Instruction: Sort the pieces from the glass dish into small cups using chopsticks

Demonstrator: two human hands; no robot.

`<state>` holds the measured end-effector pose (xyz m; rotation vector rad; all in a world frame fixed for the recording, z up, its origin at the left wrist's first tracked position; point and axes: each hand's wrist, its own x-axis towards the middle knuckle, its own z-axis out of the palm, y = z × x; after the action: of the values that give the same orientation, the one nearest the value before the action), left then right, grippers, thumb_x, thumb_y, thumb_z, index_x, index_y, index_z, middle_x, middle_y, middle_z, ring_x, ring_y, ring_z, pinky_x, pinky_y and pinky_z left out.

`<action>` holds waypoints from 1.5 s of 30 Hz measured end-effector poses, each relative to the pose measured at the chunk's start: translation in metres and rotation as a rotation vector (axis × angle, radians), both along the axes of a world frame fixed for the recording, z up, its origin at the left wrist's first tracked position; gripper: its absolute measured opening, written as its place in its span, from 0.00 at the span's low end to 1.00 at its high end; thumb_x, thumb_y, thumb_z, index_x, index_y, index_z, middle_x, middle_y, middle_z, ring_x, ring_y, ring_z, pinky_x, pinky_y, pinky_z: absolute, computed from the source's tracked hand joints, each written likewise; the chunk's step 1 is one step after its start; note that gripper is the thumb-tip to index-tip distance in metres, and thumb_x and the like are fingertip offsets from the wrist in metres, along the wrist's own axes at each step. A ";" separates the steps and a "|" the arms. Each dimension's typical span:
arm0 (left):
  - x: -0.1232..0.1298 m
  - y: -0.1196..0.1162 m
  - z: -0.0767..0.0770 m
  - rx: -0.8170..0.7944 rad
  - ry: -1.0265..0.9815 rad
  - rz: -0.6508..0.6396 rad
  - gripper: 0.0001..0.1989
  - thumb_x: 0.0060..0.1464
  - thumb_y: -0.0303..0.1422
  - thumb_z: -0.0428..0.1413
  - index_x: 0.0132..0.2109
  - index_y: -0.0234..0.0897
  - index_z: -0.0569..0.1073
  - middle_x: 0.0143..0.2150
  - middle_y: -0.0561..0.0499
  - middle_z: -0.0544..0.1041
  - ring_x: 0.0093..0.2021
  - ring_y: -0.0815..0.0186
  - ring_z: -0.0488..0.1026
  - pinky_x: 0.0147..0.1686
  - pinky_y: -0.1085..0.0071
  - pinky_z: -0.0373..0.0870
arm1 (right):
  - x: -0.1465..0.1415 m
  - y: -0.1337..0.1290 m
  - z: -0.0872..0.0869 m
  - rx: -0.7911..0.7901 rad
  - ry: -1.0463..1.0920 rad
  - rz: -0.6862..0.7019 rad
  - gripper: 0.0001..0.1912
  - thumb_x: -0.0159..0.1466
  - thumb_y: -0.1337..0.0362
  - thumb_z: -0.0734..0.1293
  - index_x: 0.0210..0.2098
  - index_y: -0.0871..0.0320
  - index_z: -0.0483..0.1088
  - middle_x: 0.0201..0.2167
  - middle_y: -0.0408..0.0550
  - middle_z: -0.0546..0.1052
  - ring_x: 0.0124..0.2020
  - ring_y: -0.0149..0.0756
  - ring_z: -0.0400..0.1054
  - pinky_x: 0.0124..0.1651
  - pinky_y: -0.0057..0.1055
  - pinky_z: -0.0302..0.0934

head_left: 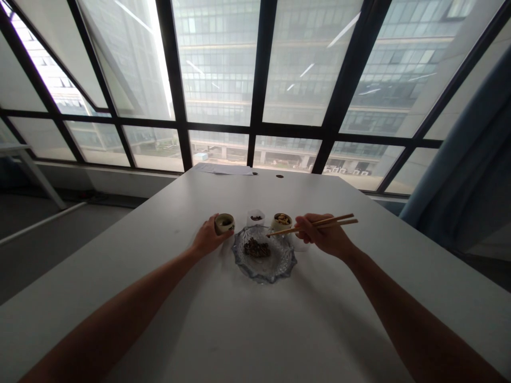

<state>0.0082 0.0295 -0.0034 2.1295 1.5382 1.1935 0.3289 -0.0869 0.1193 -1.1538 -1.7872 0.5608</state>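
Observation:
My left hand [209,236] is wrapped round a small greenish cup [219,229] with something dark inside, left of the glass plate. My right hand [321,234] grips a pair of wooden chopsticks [335,220]; their tips are over the right back part of the plate, close together, with a tiny dark bit at them. The scalloped glass plate [275,272] bears a pile of dark brown pieces [256,248] on its left side. Behind it stand a white cup [255,214] with dark bits and a greenish cup [282,217] of yellowish pieces.
A whitish translucent container [300,243] is partly hidden beneath my right hand. Papers [223,169] lie at the far edge of the white table [167,298], near two dark holes. Windows stand beyond, with a blue curtain [463,154] at right.

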 end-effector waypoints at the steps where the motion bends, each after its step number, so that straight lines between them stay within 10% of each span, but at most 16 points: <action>1: 0.000 0.000 0.001 -0.002 -0.004 -0.002 0.39 0.46 0.50 0.64 0.60 0.34 0.65 0.54 0.36 0.75 0.55 0.48 0.73 0.55 0.53 0.69 | -0.002 -0.004 0.003 0.011 -0.088 0.056 0.29 0.65 0.39 0.64 0.25 0.60 0.73 0.18 0.48 0.75 0.17 0.32 0.68 0.19 0.25 0.63; 5: 0.001 -0.002 0.004 0.000 -0.035 -0.018 0.36 0.46 0.49 0.64 0.58 0.36 0.66 0.52 0.39 0.76 0.52 0.51 0.74 0.53 0.54 0.70 | -0.004 -0.009 0.006 -0.003 -0.173 0.109 0.29 0.67 0.40 0.63 0.25 0.59 0.73 0.18 0.47 0.75 0.18 0.33 0.68 0.20 0.26 0.63; 18: 0.000 -0.010 0.010 0.123 -0.125 -0.093 0.34 0.40 0.37 0.68 0.55 0.39 0.65 0.51 0.44 0.76 0.49 0.56 0.75 0.52 0.58 0.72 | -0.026 0.014 -0.019 0.066 0.506 -0.248 0.31 0.59 0.33 0.67 0.28 0.58 0.71 0.17 0.48 0.74 0.13 0.34 0.64 0.14 0.29 0.60; 28: 0.001 -0.009 0.010 0.125 -0.160 -0.133 0.34 0.40 0.39 0.69 0.54 0.38 0.66 0.50 0.44 0.77 0.48 0.57 0.76 0.51 0.58 0.73 | -0.094 0.033 -0.030 0.264 0.015 0.049 0.26 0.70 0.42 0.60 0.30 0.56 0.73 0.23 0.47 0.76 0.23 0.35 0.70 0.28 0.30 0.64; 45: 0.003 -0.011 0.012 0.068 -0.184 -0.156 0.34 0.39 0.41 0.69 0.53 0.38 0.68 0.48 0.44 0.79 0.48 0.56 0.77 0.50 0.59 0.74 | -0.083 0.019 -0.026 0.324 -0.287 0.228 0.16 0.73 0.53 0.60 0.38 0.55 0.74 0.32 0.47 0.77 0.32 0.37 0.72 0.37 0.31 0.62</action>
<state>0.0108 0.0189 0.0082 2.0714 1.2467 1.3611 0.2461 -0.0682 0.0929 -0.8433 -2.1791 0.2277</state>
